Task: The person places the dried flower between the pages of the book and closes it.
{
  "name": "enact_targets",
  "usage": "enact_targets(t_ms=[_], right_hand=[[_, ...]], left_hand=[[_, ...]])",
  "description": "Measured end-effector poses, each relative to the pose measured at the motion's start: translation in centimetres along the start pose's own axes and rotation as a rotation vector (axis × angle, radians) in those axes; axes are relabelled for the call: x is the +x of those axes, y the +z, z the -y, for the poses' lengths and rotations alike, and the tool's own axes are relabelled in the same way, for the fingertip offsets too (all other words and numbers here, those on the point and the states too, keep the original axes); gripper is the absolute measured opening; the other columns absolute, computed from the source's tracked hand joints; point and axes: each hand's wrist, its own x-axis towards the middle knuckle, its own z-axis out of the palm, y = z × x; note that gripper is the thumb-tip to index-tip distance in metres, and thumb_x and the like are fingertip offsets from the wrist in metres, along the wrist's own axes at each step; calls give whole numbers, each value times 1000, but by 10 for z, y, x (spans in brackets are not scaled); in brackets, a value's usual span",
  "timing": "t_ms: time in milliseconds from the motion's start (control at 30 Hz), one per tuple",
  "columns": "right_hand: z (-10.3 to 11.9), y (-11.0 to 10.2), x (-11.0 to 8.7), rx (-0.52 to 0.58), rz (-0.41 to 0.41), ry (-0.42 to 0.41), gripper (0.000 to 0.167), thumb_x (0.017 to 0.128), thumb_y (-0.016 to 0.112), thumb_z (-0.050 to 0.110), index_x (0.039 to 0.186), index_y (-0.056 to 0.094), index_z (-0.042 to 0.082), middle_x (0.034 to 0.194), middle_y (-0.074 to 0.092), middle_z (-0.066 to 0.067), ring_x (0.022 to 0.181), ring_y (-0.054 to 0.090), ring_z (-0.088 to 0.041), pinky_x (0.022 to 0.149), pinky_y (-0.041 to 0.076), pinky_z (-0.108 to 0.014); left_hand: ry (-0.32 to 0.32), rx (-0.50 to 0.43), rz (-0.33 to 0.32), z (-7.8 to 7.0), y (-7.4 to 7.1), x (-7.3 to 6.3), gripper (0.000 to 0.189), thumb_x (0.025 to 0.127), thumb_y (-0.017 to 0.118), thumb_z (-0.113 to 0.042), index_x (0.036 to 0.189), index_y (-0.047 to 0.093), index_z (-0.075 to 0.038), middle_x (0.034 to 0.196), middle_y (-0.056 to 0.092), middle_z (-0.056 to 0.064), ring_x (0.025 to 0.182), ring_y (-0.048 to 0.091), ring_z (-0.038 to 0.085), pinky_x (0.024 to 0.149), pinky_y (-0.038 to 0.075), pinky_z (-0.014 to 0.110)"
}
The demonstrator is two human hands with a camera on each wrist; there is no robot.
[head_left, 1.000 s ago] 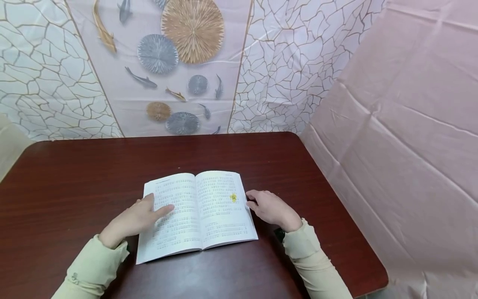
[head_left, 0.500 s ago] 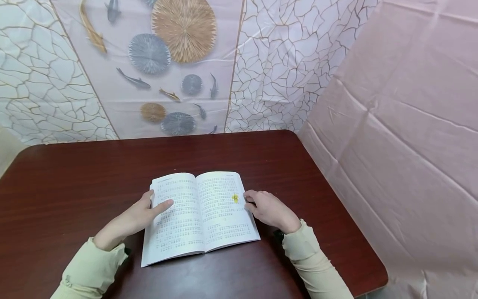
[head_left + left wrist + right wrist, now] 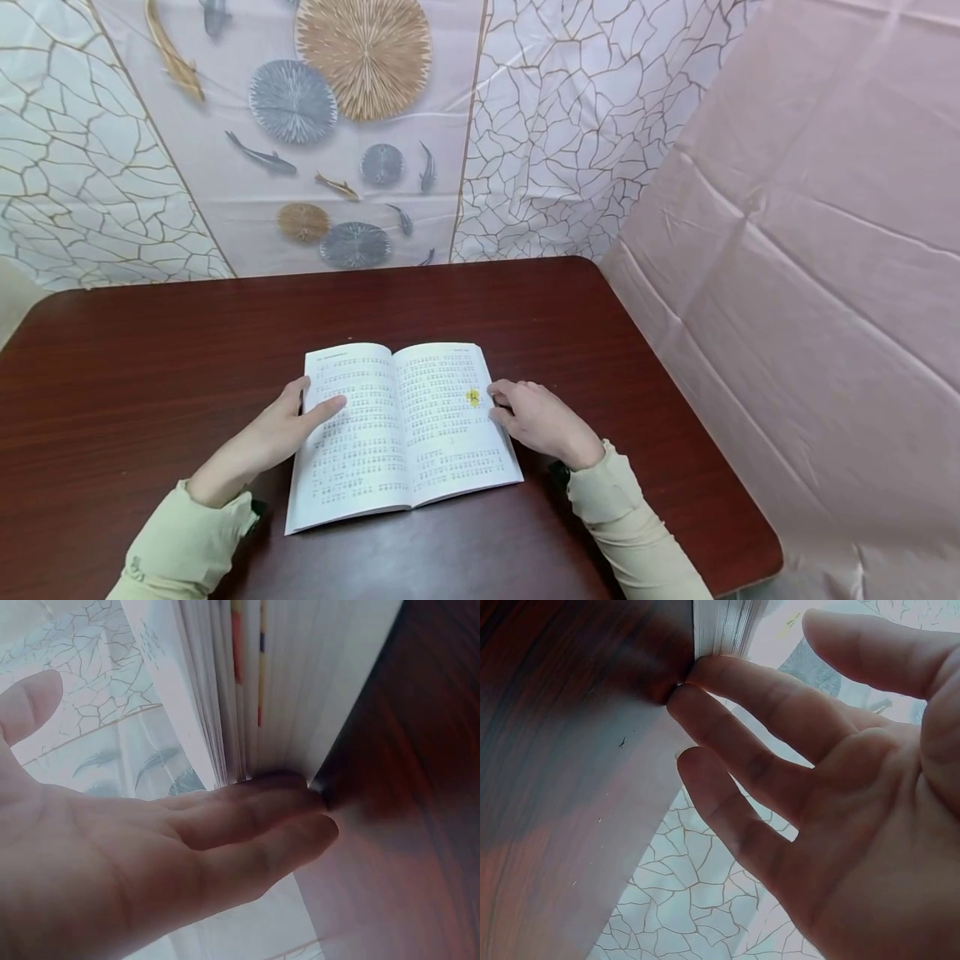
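An open book with printed pages lies on the dark red-brown table. On its right page is a small yellow mark. My left hand is at the book's left side, its thumb out over the left page. In the left wrist view, that hand's straight fingers touch the block of page edges, and the thumb stands apart from the paper. At the opposite side, my right hand touches the right edge with extended fingertips. Its thumb is clear of the book in the right wrist view.
The wooden table spreads around the book. Behind it hangs a patterned cloth with fish and round leaf shapes. A plain pinkish cloth borders the table's right side.
My left hand has gone from over the left page to the book's left edge. That edge has shifted slightly right. The right hand has hardly moved, and the head view has shifted a little.
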Motion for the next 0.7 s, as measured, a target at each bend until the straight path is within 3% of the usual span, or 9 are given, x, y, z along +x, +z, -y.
enact_targets(t_ms=[167,367,433,533,667,700], right_hand=[[1,0,0,-6,3,21,38,96,61,19,131,58,3,124,65,-11,114,61,-18,90,50,-35],[2,0,0,-4,3,27,38,96,61,19,130,58,2,123,65,-11,113,61,-18,90,49,-34],[2,0,-1,-4,3,32,37,96,61,19,130,58,3,123,65,-11,112,61,-17,90,49,-34],[3,0,-2,-5,0,32,37,96,61,19,129,59,3,122,65,-10,110,61,-16,88,49,-33],[4,0,-2,-8,1,34,37,96,61,19,129,59,3,122,65,-10,108,62,-14,86,50,-32],[4,0,-2,-10,3,31,36,96,61,19,129,59,3,122,65,-10,107,62,-14,85,50,-32]], left_hand=[[17,-11,-2,-3,2,-2,110,92,49,-64,149,-8,10,154,7,35,137,26,44,105,31,57],[14,-27,-9,-6,2,-4,108,94,49,-61,149,-10,10,155,2,35,142,14,46,109,23,59],[19,-54,-14,-6,2,-4,107,94,50,-59,149,-11,10,155,3,35,142,16,45,110,23,59],[28,-117,-25,-7,1,-5,103,95,52,-56,150,-7,9,154,11,33,135,30,41,107,28,56],[44,-229,-20,-6,-1,-3,92,99,50,-48,150,-1,8,149,21,30,128,37,37,107,28,54],[40,-249,-17,-5,-2,-2,91,99,50,-47,150,-1,8,150,20,30,130,34,37,109,25,55]])
